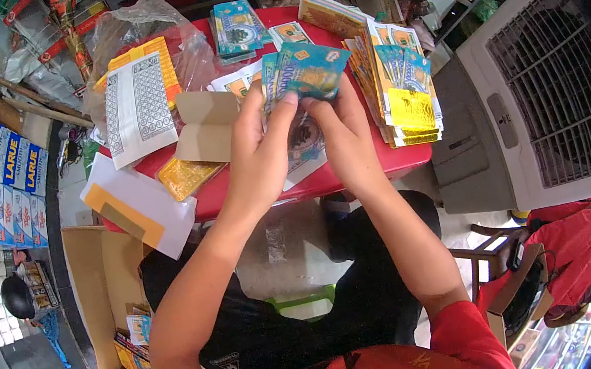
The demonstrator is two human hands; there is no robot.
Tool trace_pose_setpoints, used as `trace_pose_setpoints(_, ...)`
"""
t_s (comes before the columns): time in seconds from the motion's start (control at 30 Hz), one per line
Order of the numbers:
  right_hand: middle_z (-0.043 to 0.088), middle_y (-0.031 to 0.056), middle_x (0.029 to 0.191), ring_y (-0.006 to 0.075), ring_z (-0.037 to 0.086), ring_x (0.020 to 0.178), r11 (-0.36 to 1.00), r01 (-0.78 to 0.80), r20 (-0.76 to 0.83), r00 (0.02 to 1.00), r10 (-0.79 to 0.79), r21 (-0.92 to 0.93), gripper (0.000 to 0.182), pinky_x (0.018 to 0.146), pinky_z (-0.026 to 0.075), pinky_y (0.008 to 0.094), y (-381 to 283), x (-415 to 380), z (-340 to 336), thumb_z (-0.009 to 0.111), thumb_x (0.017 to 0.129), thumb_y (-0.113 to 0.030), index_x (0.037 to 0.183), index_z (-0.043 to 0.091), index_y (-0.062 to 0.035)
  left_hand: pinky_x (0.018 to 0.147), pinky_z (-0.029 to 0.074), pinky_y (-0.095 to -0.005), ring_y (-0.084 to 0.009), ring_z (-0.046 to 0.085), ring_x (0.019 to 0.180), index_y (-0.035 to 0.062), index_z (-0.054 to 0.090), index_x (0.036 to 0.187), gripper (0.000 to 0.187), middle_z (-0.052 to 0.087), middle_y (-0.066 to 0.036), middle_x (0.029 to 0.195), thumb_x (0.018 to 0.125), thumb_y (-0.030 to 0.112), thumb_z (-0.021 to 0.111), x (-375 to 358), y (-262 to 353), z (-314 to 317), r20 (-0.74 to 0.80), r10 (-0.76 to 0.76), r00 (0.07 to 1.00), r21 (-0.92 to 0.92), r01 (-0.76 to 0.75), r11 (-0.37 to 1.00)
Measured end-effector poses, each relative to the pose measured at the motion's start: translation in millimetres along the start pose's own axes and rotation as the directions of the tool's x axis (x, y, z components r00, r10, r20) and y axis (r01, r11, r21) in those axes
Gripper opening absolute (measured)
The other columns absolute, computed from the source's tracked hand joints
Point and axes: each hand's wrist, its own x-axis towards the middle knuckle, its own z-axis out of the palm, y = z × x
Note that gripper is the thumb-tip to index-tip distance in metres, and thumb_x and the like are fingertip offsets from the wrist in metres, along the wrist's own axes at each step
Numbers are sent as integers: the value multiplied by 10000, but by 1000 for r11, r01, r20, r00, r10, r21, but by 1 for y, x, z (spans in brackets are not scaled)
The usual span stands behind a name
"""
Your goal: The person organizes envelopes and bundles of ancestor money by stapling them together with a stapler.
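Observation:
Both my hands hold a fanned bunch of blue printed paper notes (311,68) above the red table (389,162). My left hand (260,133) grips the lower left of the bunch, thumb on top. At the lower right edge, my right hand (342,123) pinches it with the thumb. Beneath the hands lie more printed sheets, partly hidden. A stack of blue notes (238,28) rests at the table's far side. To the right stands a thick pile of printed paper bundles (400,76) with a yellow sheet on its front.
White patterned paper (141,107) lies on yellow sheets at the left, by a clear plastic bag (180,29). Near them are a folded card (207,125) and a gold block (191,176). A cardboard box (101,282) sits below left; an air cooler (521,98) stands right.

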Motion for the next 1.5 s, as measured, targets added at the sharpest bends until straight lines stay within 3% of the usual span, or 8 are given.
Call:
trace_pose_setpoints(0.37,581,149,1117,203,566,1033,960,258,-29,965,-262,-111,351,926,455,350,4,-4,15,522,945,-69,1269,411,8,943,426,-286,-120,541,1050,-1,522,1249,315,605,-76,1149,980,144,447,-3,1,0,0,153,988,53,-153,987)
trace_pose_setpoints(0.73,533,188,1250,229,539,1169,963,219,3,975,-221,-160,427,1007,428,366,22,-16,9,543,881,-35,1285,413,10,971,454,-349,-201,582,1078,-8,509,1248,346,608,-130,1171,929,88,415,-8,-22,-8,48,192,980,301,-198,933)
trace_pose_setpoints(1.1,636,139,1039,192,628,950,986,165,-103,981,-162,28,279,821,510,341,23,-4,3,675,937,-147,1145,583,15,925,462,-308,-141,557,1053,2,500,1248,307,598,-89,1127,952,71,543,-10,-29,-12,-10,121,993,239,-115,964)
trace_pose_setpoints(1.27,573,156,1208,236,591,1120,882,309,-104,925,-365,-355,509,971,480,380,10,-9,-17,713,893,-185,1306,485,6,863,465,-344,-171,558,947,-21,540,1182,368,594,-88,1035,911,160,710,-2,-31,-31,-99,41,994,519,17,855)
trace_pose_setpoints(1.3,557,163,1219,249,585,1129,884,316,-122,918,-376,-344,518,976,474,377,0,-14,-25,717,894,-178,1323,480,-11,910,466,-388,-237,583,1006,-17,515,1311,508,607,-123,1133,900,186,733,7,-51,-70,142,195,970,901,-208,382)
trace_pose_setpoints(1.37,556,164,1216,266,583,1130,844,375,-173,868,-465,-384,533,979,464,380,-21,-35,-49,731,885,-176,1331,482,-26,1022,426,-416,-303,528,1219,-6,443,1424,593,517,-180,1384,920,162,706,18,-39,-50,-157,143,977,720,15,693)
trace_pose_setpoints(1.43,553,167,1219,277,589,1118,773,278,-224,853,-472,-570,544,977,461,390,-48,-82,-87,741,877,-173,1336,483,-35,1153,326,-427,-323,387,1400,5,371,1479,628,348,-207,1551,944,143,670,21,-28,-39,123,272,954,555,-293,778)
trace_pose_setpoints(1.5,597,145,1168,285,590,1110,525,51,-268,815,-513,-850,497,942,470,390,-65,-135,-147,754,846,-162,1284,551,-40,1185,283,-433,-323,359,1421,10,332,1499,641,340,-208,1555,955,130,650,17,-24,-33,62,274,960,599,-255,759)
